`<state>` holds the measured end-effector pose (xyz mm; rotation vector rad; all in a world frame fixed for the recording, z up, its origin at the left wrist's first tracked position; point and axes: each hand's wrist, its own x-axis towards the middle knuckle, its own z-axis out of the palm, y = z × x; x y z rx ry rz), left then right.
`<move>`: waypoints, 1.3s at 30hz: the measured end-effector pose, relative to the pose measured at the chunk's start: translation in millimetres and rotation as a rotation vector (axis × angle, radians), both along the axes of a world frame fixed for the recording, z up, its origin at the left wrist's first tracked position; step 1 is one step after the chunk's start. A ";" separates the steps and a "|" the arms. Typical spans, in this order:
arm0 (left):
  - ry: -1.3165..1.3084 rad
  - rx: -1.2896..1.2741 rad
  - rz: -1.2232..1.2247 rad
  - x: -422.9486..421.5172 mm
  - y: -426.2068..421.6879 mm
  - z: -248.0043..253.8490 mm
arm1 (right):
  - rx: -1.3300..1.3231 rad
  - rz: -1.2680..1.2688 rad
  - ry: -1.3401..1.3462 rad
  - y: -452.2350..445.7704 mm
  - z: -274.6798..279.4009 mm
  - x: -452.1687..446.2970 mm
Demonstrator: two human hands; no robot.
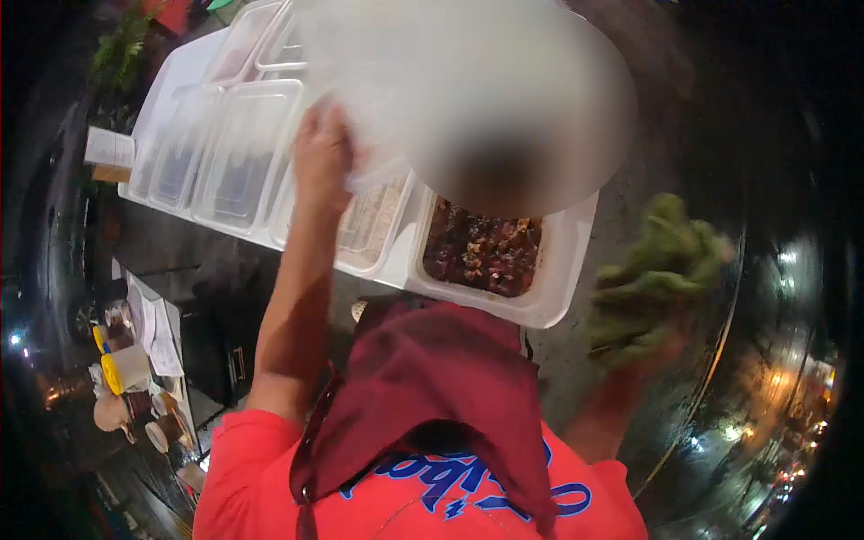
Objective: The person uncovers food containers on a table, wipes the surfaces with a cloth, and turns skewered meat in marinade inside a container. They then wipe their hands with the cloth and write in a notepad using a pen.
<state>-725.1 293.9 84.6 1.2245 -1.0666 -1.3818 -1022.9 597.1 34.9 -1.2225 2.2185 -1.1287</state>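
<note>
My left hand (326, 155) is over the lidded containers on the white table. Its fingers are smeared by motion and run into a pale blur, so what they touch is unclear. Out to the right, my right hand grips a bunched green cloth (652, 279); the cloth covers most of that hand. Between the hands, near the table's front edge, an open white tub (558, 261) holds dark red, glossy chunks of food (481, 252). A clear container with pale contents (373, 216) stands just left of the tub. A large grey blur hides the tub's back part.
Several clear lidded containers (247, 153) line the left of the white table (396, 270). A small white box (111, 147) sits at its left edge. Lower left is a side stand (160, 319) with papers and a yellow-handled item. Wet pavement with light reflections lies right.
</note>
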 end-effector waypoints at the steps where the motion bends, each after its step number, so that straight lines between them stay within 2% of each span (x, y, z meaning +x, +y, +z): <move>1: -0.004 -0.003 0.044 22.6 -4.7 -12.1 | -0.011 -0.063 -0.006 11.5 5.6 -13.0; 4: -0.047 -0.020 0.078 105.5 -7.1 -66.0 | -0.089 -0.161 -0.014 13.3 21.0 -22.6; 6: 0.006 -0.001 0.151 100.6 26.4 -60.7 | -0.155 -0.094 -0.017 -16.6 26.3 0.5; 8: -0.157 0.107 0.178 84.5 65.3 -56.0 | -0.203 0.083 -0.018 -65.2 22.6 44.1; 11: 0.067 0.168 0.042 59.3 109.1 -40.7 | -0.294 0.466 0.063 -142.4 9.7 138.8; 13: -0.006 0.134 0.065 79.5 128.8 -68.5 | -0.346 0.662 0.170 -167.9 10.7 199.2; 17: -0.012 0.227 0.138 135.6 155.3 -84.1 | -0.544 0.796 0.197 -165.2 30.5 233.9; 18: -0.275 0.145 0.084 144.1 158.5 -77.3 | -0.573 0.805 0.167 -166.6 28.1 233.3; 20: 0.137 0.314 0.450 179.2 175.3 -107.2 | -0.553 0.815 0.067 -177.9 2.2 198.1; 21: 0.139 0.323 0.515 185.3 178.6 -102.2 | -0.429 0.704 0.016 -185.7 -14.8 166.5; 22: 0.139 0.331 0.577 191.9 181.5 -94.7 | -0.188 0.362 -0.088 -191.2 -30.1 141.9; 23: 0.139 0.336 0.636 199.6 184.0 -90.0 | -0.016 0.274 0.056 -197.2 -37.6 108.7; 24: 0.221 0.324 0.636 219.7 189.9 -99.3 | 0.084 0.200 0.118 -199.9 -74.5 72.9; 25: 0.299 0.310 0.634 239.0 197.2 -114.6 | 0.232 0.186 0.191 -204.4 -98.7 44.4; 27: 0.404 0.291 0.635 267.6 207.3 -136.4 | 0.411 0.138 0.288 -209.6 -96.4 35.6; 30: 0.375 0.291 0.661 269.9 209.5 -144.6 | 0.630 0.227 0.447 -223.4 -104.9 33.6; 33: 0.350 0.291 0.664 262.9 208.8 -146.6 | 0.826 0.148 0.483 -231.3 -108.9 43.5; 39: 0.271 0.366 0.711 271.5 214.7 -165.2 | 0.877 0.024 0.452 -228.0 -104.6 43.0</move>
